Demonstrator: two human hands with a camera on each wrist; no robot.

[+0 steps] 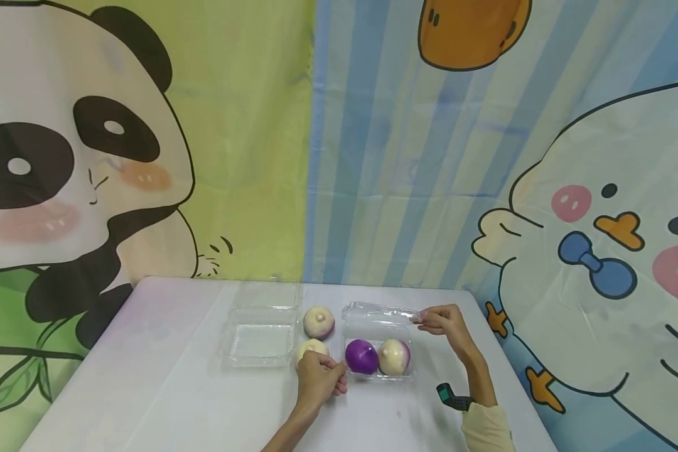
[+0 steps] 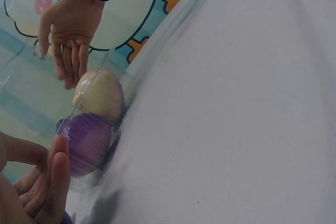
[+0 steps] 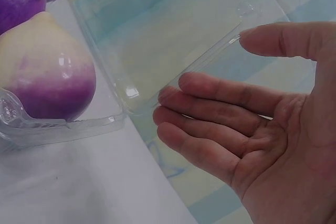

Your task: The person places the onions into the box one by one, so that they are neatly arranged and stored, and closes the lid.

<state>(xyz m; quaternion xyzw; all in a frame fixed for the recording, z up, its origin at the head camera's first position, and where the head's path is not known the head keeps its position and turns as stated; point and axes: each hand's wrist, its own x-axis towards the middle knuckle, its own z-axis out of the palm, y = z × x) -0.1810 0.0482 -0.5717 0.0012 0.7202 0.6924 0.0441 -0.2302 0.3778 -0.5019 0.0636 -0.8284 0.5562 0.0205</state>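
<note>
In the head view a clear plastic clamshell box (image 1: 378,376) holds a shiny purple onion-like vegetable (image 1: 361,356) and a white-and-purple turnip (image 1: 394,357), side by side. Its hinged lid (image 1: 381,311) is raised at the back. My right hand (image 1: 443,323) touches the lid's right corner; in the right wrist view its fingers reach out straight, the thumb apart from them at the lid's edge. My left hand (image 1: 318,380) has its loosely bent fingertips right at the box's left front side. It partly hides a second turnip (image 1: 312,347); a third turnip (image 1: 319,322) sits behind that one.
A second clear clamshell box (image 1: 260,345) lies open on the left with nothing in it. The white table (image 1: 147,389) ends at a printed curtain (image 1: 373,157) at the back. A dark device (image 1: 453,398) is strapped to the right wrist.
</note>
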